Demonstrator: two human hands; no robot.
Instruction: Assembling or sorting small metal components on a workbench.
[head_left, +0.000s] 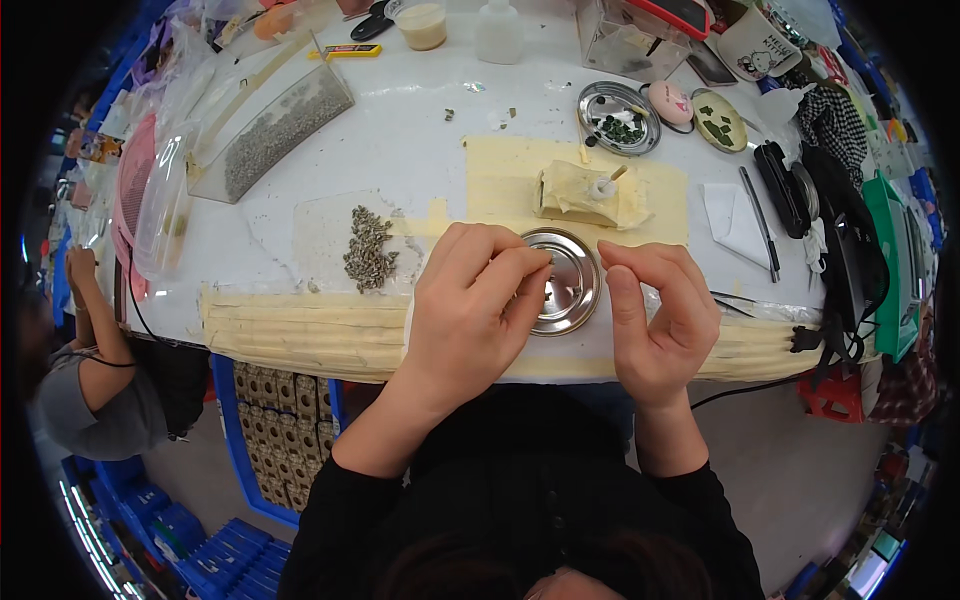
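Note:
My left hand (pixel 470 300) is closed in a pinch over the left side of a shiny round metal dish (pixel 590 310). Whatever its fingertips hold is too small or hidden to make out. A few tiny dark bits lie in the dish beside those fingertips. At the dish's right rim, my right hand (pixel 665 318) has its fingers curled, thumb and forefinger close together; I cannot see what is between them. Left of my hands is a pile of small grey-brown pieces (pixel 370 250) on a clear sheet. A block wrapped in cream tape (pixel 575 195) stands just behind the dish.
A clear tray of grey pieces (pixel 285 135) lies at the back left. Two small dishes, one metal (pixel 590 95) and one yellowish (pixel 735 140), hold green bits at the back right. Tweezers (pixel 735 303) and a black pen (pixel 758 222) lie rightward. Another person (pixel 90 395) sits at far left.

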